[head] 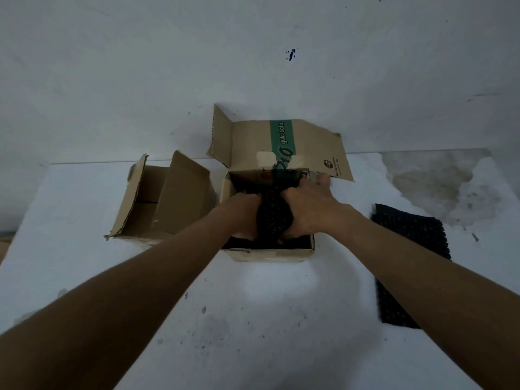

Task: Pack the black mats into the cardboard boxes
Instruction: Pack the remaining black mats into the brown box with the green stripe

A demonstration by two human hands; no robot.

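Left box: open cardboard box [157, 204] on the white surface [267, 319], flaps up, tilted leftward; only cardboard shows inside.
Left hand: left hand [243, 213] reaches forward from a long, straight arm, fingers curled round the left side of the folded black mat [271, 215].
Middle box: printed cardboard box [270, 253] with a green-banded flap raised at the back; the mat sits bunched in its opening, dark material below it.
Right hand: right hand [308, 206] grips the mat's right side, thumb stretched toward the far rim.
Far right: spare black mat [408, 240] lies flat, partly under the right forearm.
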